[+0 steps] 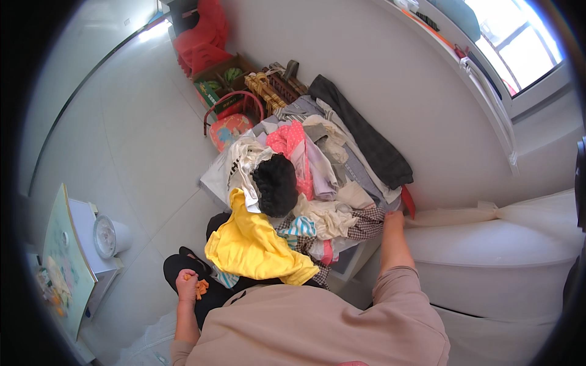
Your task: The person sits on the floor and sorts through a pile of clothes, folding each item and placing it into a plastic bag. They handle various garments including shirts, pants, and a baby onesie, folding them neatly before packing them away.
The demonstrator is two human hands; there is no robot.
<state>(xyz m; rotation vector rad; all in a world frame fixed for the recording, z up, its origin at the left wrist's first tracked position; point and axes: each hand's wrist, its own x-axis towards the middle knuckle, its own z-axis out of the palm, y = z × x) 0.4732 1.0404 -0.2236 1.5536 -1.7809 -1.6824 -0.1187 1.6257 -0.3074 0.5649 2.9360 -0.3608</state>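
Observation:
My left hand [186, 285] is closed around a bunched orange cloth [201, 288] over my dark trouser leg. At the right side of a heap of clothes, my right hand [394, 217] reaches to the end of a brown checked cloth [366, 223]; its fingers are mostly hidden. A yellow garment [256, 244] lies across my lap and the near edge of the heap. Behind it are a black frilly item [276, 185], a white cloth with printing [245, 158], a pink dotted garment [287, 138] and a cream crumpled cloth [325, 217]. Dark grey trousers [361, 132] lie along the wall side.
Beyond the heap are a small red chair [231, 128], a cardboard box [208, 94] with watermelons and stacked red plastic stools [201, 50]. A table [68, 265] and a white bucket [116, 235] stand at left. A white covered surface [485, 256] is at right.

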